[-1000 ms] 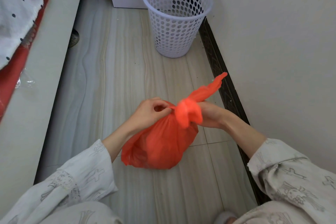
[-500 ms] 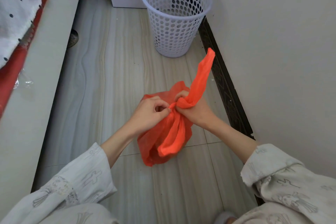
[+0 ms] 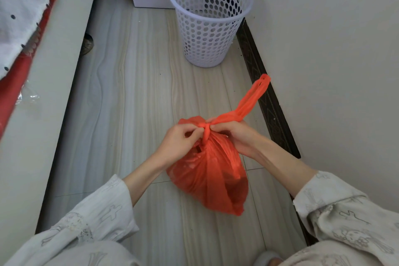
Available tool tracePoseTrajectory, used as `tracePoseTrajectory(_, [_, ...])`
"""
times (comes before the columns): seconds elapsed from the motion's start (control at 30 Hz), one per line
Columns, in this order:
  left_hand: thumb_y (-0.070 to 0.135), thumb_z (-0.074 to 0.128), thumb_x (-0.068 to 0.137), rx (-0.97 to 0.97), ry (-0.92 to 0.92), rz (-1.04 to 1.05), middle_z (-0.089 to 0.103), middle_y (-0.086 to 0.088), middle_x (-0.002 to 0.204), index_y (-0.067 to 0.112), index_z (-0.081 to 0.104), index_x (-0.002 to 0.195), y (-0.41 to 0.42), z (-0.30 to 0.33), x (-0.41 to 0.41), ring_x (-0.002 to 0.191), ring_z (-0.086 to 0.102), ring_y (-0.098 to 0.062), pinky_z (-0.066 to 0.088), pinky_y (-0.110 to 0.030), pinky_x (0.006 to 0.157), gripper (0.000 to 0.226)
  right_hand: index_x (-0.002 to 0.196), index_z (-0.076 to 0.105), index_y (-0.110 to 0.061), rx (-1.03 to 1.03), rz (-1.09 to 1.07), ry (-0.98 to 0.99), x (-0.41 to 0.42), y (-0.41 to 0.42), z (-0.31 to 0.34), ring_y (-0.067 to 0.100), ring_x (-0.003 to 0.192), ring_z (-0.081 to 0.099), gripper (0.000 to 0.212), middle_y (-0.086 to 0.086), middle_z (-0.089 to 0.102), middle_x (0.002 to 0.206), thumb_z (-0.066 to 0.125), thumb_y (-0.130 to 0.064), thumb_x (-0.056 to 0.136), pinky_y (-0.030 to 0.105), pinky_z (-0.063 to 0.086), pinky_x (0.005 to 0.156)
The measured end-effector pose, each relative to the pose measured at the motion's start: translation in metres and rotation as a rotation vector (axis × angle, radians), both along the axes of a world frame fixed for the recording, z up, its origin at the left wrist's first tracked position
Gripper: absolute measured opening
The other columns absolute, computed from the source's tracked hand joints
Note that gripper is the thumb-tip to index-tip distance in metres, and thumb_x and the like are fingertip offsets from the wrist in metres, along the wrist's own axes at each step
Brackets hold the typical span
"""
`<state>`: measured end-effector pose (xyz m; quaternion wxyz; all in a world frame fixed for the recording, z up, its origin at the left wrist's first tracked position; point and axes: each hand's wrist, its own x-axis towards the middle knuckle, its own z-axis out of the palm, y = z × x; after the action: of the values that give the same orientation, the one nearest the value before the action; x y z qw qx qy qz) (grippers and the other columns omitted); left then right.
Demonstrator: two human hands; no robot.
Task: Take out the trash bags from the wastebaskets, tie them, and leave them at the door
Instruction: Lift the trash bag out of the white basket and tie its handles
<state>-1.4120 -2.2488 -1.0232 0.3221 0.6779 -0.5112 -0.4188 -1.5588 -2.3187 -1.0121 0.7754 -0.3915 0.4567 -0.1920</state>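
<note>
1. The wastebasket [image 3: 210,21] stood unlined by the wall.
2. The orange trash bag [image 3: 212,170] hung nearer the person than the wastebasket, its knot half-made.
3. The left hand [image 3: 180,143] and right hand [image 3: 235,134] pinched its handles; tightening seemed next.

Two bare forearms enter from the lower corners of the frame, each in a loose pale grey-white fabric sleeve [image 3: 92,220] printed with faint grey line drawings, pushed back from the wrist. The right sleeve [image 3: 336,207] shows a slightly frayed cuff edge. Matching printed fabric covers the knees along the bottom edge.
</note>
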Motion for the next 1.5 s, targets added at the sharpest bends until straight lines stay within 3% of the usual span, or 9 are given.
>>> tracePoseTrajectory(0.13, [0.021,0.070,0.078,0.061,0.098,0.107,0.067,0.002,0.075,0.019,0.059,0.088,0.000,-0.001,0.001,0.069,0.060,-0.006,0.045,-0.011,0.068,0.015,0.087,0.066,0.001,-0.105,0.007,-0.010,0.002,0.003,-0.001,0.016,0.069,0.067,0.023,0.007,0.070,0.075,0.050,0.017,0.079,0.023,0.057,0.072])
tracePoseTrajectory(0.2, [0.020,0.068,0.079,0.027,0.055,0.074,0.066,0.000,0.080,0.015,0.062,0.101,0.000,-0.002,-0.002,0.072,0.059,-0.010,0.046,-0.019,0.073,0.023,0.080,0.067,-0.004,-0.149,-0.011,0.018,0.001,0.004,-0.001,0.010,0.061,0.068,0.026,0.000,0.072,0.065,0.053,0.017,0.077,0.019,0.057,0.064])
tracePoseTrajectory(0.53, [0.029,0.037,0.085,-0.350,-0.680,-0.316,0.058,-0.010,0.075,0.012,0.052,0.072,-0.002,0.008,-0.002,0.077,0.054,-0.030,0.037,-0.038,0.067,0.026,0.070,0.065,-0.010,-0.247,-0.193,0.298,-0.004,-0.007,0.002,0.011,0.058,0.064,0.013,0.003,0.068,0.063,0.069,0.002,0.074,0.021,0.053,0.059])
tracePoseTrajectory(0.6, [0.032,0.031,0.083,-0.371,-0.705,-0.349,0.057,-0.008,0.074,0.014,0.051,0.071,-0.005,0.011,-0.003,0.078,0.052,-0.028,0.033,-0.036,0.067,0.030,0.070,0.064,-0.012,-0.252,-0.249,0.385,-0.007,-0.016,0.003,0.015,0.063,0.061,0.013,0.008,0.065,0.072,0.073,-0.002,0.072,0.029,0.052,0.067])
tracePoseTrajectory(0.93, [0.036,0.024,0.079,-0.419,-0.662,-0.506,0.040,0.004,0.067,0.020,0.039,0.066,-0.011,0.025,-0.014,0.072,0.039,-0.018,0.023,-0.029,0.067,0.025,0.077,0.062,-0.014,-0.182,-0.454,0.498,-0.022,-0.043,0.007,0.004,0.057,0.049,0.016,-0.006,0.057,0.066,0.074,-0.005,0.072,0.017,0.038,0.050])
tracePoseTrajectory(1.1, [0.030,0.038,0.091,-0.255,-0.571,-0.490,0.039,0.005,0.070,0.019,0.034,0.067,-0.012,0.017,0.002,0.079,0.050,-0.026,0.039,-0.039,0.073,0.027,0.073,0.061,-0.013,-0.128,-0.396,0.497,-0.025,-0.049,0.008,0.009,0.060,0.050,0.015,0.000,0.058,0.071,0.074,-0.006,0.072,0.021,0.041,0.054])
tracePoseTrajectory(1.3, [0.025,0.049,0.091,0.111,-0.454,-0.442,0.053,-0.004,0.070,0.010,0.054,0.070,-0.018,0.041,0.026,0.079,0.056,-0.030,0.031,-0.028,0.066,0.026,0.085,0.067,-0.007,-0.156,-0.038,0.536,-0.028,-0.038,0.056,0.008,0.062,0.056,0.009,0.001,0.063,0.074,0.070,-0.005,0.077,0.008,0.042,0.042])
tracePoseTrajectory(1.4, [0.023,0.050,0.090,0.287,-0.380,-0.435,0.063,-0.019,0.079,0.016,0.045,0.061,-0.011,0.078,0.025,0.081,0.058,-0.032,0.034,-0.030,0.066,0.030,0.096,0.068,0.002,-0.207,0.166,0.603,-0.019,-0.023,0.102,0.006,0.061,0.057,0.020,0.007,0.066,0.081,0.071,-0.003,0.076,0.005,0.041,0.042])
tracePoseTrajectory(1.5, [0.024,0.053,0.089,0.367,-0.298,-0.285,0.058,-0.012,0.070,0.019,0.040,0.055,0.007,0.134,0.026,0.072,0.054,-0.027,0.028,-0.027,0.060,0.036,0.097,0.069,0.003,-0.217,0.271,0.650,-0.005,-0.009,0.166,0.010,0.068,0.060,0.024,0.012,0.068,0.092,0.072,-0.006,0.075,0.009,0.047,0.054])
